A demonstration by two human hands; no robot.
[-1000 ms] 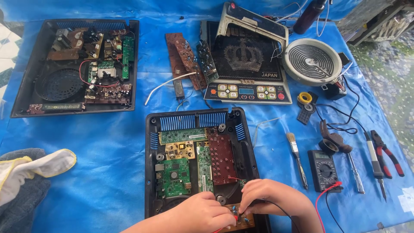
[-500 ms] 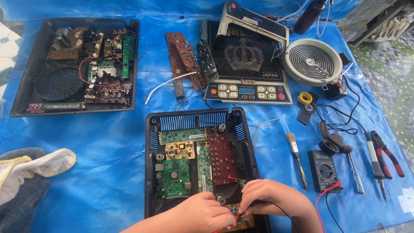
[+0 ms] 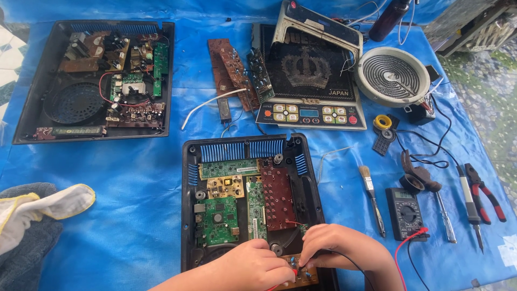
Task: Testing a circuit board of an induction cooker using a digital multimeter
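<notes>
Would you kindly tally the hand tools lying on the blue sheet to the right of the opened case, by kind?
Brush: 1
Multimeter: 1
Screwdriver: 1
Soldering iron: 1
Red-handled pliers: 1
Total: 5

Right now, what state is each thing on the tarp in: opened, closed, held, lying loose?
Near cooker base: lid off, boards exposed.
Far cooker base: lid off, boards and fan exposed.
Left hand: on the near base's bottom board.
Right hand: fingertips on the same board.
Multimeter: lying flat, red lead attached.
Pliers: lying loose, handles slightly spread.
Brush: lying loose.
Heating coil: out of its housing.
</notes>
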